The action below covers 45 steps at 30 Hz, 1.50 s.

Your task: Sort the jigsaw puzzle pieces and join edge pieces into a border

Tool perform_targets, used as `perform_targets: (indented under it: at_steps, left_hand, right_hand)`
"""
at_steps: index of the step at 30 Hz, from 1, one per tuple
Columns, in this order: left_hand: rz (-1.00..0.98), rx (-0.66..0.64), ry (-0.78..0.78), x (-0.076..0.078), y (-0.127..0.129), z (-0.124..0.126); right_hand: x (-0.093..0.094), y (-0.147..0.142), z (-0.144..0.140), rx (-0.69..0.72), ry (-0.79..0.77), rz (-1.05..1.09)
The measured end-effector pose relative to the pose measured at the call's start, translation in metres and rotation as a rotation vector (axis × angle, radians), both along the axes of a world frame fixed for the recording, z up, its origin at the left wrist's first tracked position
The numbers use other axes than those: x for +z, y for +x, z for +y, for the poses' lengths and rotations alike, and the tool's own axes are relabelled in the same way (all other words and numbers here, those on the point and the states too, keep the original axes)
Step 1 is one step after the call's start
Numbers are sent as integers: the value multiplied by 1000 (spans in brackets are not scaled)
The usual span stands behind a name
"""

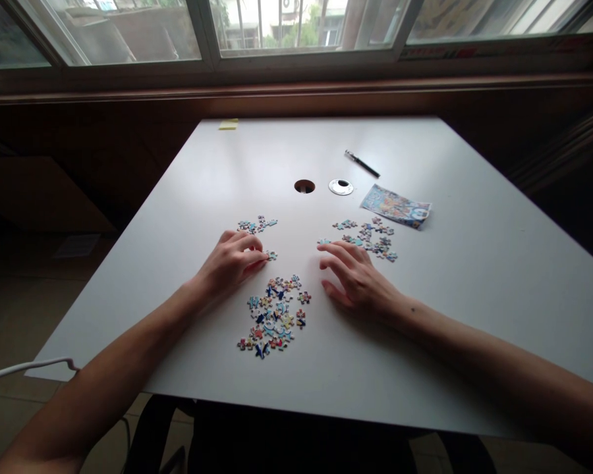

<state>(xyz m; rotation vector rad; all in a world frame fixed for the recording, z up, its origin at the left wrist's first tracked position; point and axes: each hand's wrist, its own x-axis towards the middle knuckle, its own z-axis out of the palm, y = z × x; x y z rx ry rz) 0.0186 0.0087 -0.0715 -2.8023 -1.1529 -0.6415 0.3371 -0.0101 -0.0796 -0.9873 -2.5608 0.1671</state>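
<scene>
Left hand [234, 257] pinching, right hand [348, 273] loose, at a white table [454, 283]

The left hand has its thumb and forefinger brought together at the edge of a small puzzle piece [272, 255], which it appears to grip at the table surface; the other fingers are curled back. The right hand is released, its fingers bent and spread, palm down; its forefinger reaches to a pale blue piece [323, 242], and whether the tip touches that piece I cannot tell.

The loose pieces lie in three groups: the near pile [275, 322], the largest, sits between the forearms, with blue, yellow and red showing; the far left pile [261, 224] lies just beyond the left hand; the right pile [366, 233] lies just beyond the right hand, which partly covers it.

Beyond the right pile, a creased picture sheet [398, 206] lies at a slant, printed in many colours; a dark pen [363, 164] lies farther off; a round cover [340, 191] rests beside a round hole [304, 187] in the tabletop; a yellow note [228, 124] is at the far edge; a white cable [29, 365] runs in at the near left corner; a window [301, 26] stands behind the table.
</scene>
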Motion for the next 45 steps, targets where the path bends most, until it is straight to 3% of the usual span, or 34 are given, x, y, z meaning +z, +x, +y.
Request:
perform_targets:
  at_steps: [5,11,19,26,31,36,45]
  left_hand:
    - [50,-93,-90,-2,21,-7]
    - [52,-102,-132,0,20,-7]
    - [36,-101,-115,-1,19,-6]
    - [33,4,-116,1,19,-7]
    - [83,-75,-151,0,22,-6]
    - [30,-32,-207,-1,19,-4]
    - [188,-111,-298,5,20,-6]
  right_hand:
    - [4,-2,-3,150,25,36]
    - [6,-4,-1,266,-38,-25]
    - [5,-5,1,275,-74,-97]
    - [7,-4,0,252,-87,-108]
    - [7,-5,0,259,-76,-107]
    - [6,-5,-1,259,-81,-89]
    - [2,-6,2,249,-75,-21]
